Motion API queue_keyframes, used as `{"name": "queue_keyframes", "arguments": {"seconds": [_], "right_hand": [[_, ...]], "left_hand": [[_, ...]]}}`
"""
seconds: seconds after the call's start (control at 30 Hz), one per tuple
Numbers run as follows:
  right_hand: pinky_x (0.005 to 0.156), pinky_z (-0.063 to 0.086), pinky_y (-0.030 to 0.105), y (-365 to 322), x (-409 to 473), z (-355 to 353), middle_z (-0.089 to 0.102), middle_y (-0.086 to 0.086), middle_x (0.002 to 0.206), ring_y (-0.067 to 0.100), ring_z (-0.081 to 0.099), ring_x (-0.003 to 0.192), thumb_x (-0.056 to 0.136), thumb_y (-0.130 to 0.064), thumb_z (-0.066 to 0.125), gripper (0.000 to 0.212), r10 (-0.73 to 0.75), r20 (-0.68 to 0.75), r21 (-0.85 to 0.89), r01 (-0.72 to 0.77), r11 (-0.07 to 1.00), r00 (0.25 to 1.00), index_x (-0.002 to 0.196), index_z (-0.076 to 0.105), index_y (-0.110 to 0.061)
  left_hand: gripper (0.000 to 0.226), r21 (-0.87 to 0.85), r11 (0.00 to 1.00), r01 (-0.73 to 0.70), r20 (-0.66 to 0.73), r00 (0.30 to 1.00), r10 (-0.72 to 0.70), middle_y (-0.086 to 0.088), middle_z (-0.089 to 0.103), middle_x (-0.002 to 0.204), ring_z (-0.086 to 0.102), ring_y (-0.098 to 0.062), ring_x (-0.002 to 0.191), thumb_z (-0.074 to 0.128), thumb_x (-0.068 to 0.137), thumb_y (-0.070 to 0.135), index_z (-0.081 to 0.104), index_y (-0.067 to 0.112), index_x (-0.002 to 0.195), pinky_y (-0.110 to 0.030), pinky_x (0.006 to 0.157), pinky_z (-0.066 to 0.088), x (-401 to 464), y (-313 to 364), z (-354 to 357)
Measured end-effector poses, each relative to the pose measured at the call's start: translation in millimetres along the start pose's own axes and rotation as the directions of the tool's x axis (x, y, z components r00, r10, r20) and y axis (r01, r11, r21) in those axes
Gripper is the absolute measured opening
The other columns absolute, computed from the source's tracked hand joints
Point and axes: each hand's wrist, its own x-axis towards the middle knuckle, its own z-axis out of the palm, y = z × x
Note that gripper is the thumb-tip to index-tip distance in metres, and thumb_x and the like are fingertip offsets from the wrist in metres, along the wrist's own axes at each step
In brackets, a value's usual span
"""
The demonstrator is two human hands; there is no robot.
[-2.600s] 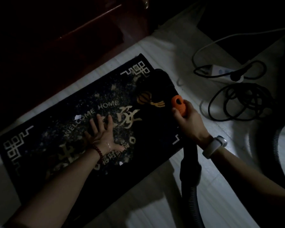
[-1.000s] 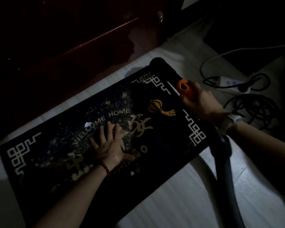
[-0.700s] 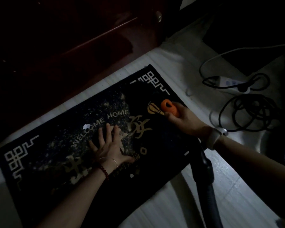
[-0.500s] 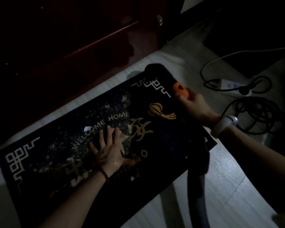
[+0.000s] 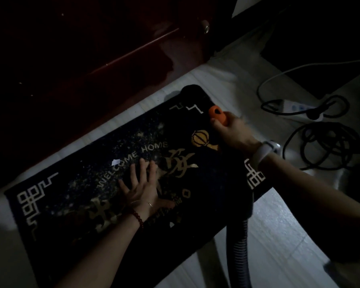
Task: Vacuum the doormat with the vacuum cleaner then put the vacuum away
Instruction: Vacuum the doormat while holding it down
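Now pressing flat w/ left hand (image 5: 140,190), fingers spread, on middle of dark rectangular doormat w/ gold "WELCOME HOME" lettering (image 5: 75,206); gripping black vacuum hose w/ orange handle piece (image 5: 216,114) in right hand (image 5: 234,132), nozzle at doormat's far right corner.

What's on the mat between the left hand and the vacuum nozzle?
Head view: only doormat pile between left hand and vacuum nozzle, with scattered pale debris, lettering and a lantern motif.

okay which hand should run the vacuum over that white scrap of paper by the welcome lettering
Right. The right hand already grips the vacuum nozzle at the doormat corner, while the left hand lies flat, pinning the mat beside the scrap.
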Motion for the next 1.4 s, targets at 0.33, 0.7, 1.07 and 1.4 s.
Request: {"name": "queue_keyframes", "arguments": {"seconds": [0.33, 0.7, 1.07, 1.4], "right_hand": [[0.058, 0.039, 0.021, -1, -25, -5, 0.057, 0.003, 0.093, 0.015, 0.054, 0.070, 0.090, -0.033, 0.054, 0.043, -0.120, 0.136, -0.153, 0.141, 0.978, 0.983, 0.129, 0.044, -0.016], [0.049, 0.045, 0.015, 52, -77, -55, 0.061, 0.010, 0.094, 0.014, 0.056, 0.060, 0.090, -0.030, 0.054, 0.042, 0.069, 0.129, -0.186, -0.044, 0.982, 0.989, 0.128, 0.043, -0.017], [0.071, 0.033, 0.022, 6, -5, -8, 0.057, 0.009, 0.106, 0.024, 0.057, 0.090, 0.091, -0.035, 0.051, 0.049, -0.034, 0.034, -0.178, 0.039, 0.983, 0.999, 0.133, 0.038, -0.014], [0.052, 0.049, 0.030, 53, -74, -41, 0.056, 0.010, 0.101, 0.022, 0.061, 0.064, 0.088, -0.037, 0.057, 0.057, 0.095, 0.091, -0.191, -0.077, 0.979, 0.991, 0.132, 0.029, -0.014]], "left_hand": [[0.134, 0.031, 0.999, 0.034, -0.019, 0.999, -0.034, 0.000, -0.030, 0.151, -0.025, -0.028, 0.139, 0.059, 0.050, 0.081, -0.023, 0.027, 0.142, -0.064, 0.109, -0.002, 0, 2, -2], [0.131, -0.012, 1.000, 0.018, 0.093, 0.995, -0.017, 0.000, -0.036, 0.148, -0.029, -0.029, 0.138, 0.067, 0.059, 0.071, -0.024, 0.027, 0.142, -0.065, 0.108, -0.001, -2, 4, -12], [0.128, -0.036, 0.999, 0.006, 0.009, 1.000, -0.005, -0.004, -0.025, 0.153, -0.021, -0.031, 0.140, 0.050, 0.050, 0.080, -0.016, 0.025, 0.145, -0.065, 0.109, 0.001, -1, 9, -12], [0.121, -0.107, 0.994, 0.025, 0.008, 1.000, -0.024, 0.000, -0.030, 0.151, -0.026, -0.029, 0.139, 0.068, 0.065, 0.063, -0.016, 0.028, 0.145, -0.065, 0.109, -0.002, 21, 26, -28]]}}
